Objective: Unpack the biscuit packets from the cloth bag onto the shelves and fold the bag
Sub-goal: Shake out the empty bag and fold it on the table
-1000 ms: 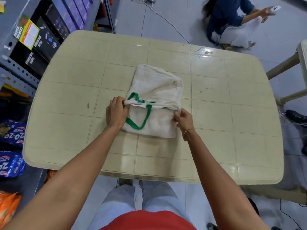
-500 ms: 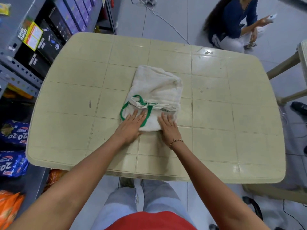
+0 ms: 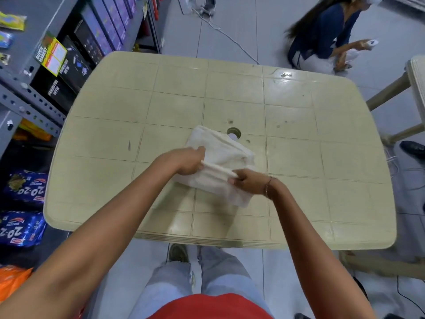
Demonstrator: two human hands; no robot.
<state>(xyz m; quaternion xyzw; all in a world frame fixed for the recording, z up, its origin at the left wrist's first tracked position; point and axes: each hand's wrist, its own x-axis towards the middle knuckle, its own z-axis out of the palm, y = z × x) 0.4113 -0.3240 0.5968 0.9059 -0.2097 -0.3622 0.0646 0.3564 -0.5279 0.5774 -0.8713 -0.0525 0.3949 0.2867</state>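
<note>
The white cloth bag (image 3: 222, 155) lies folded into a small bundle near the middle of the beige plastic table (image 3: 299, 139). Its green handles are hidden inside the fold. My left hand (image 3: 187, 162) grips the bag's left edge, and my right hand (image 3: 247, 182) pinches a fold on its near right side. Blue biscuit packets (image 3: 25, 186) sit on the low shelves at the left, with another blue packet (image 3: 20, 229) below them.
A grey metal rack (image 3: 30, 100) with dark and purple boxes stands along the left. A round hole (image 3: 233, 132) shows in the table just beyond the bag. A person (image 3: 322, 35) crouches on the floor at the far right. A pale chair (image 3: 414, 88) stands at the right edge.
The far half of the bag has been folded over toward me, hiding the green handles. Both hands went from pressing flat on the near edge to gripping the folded bundle.
</note>
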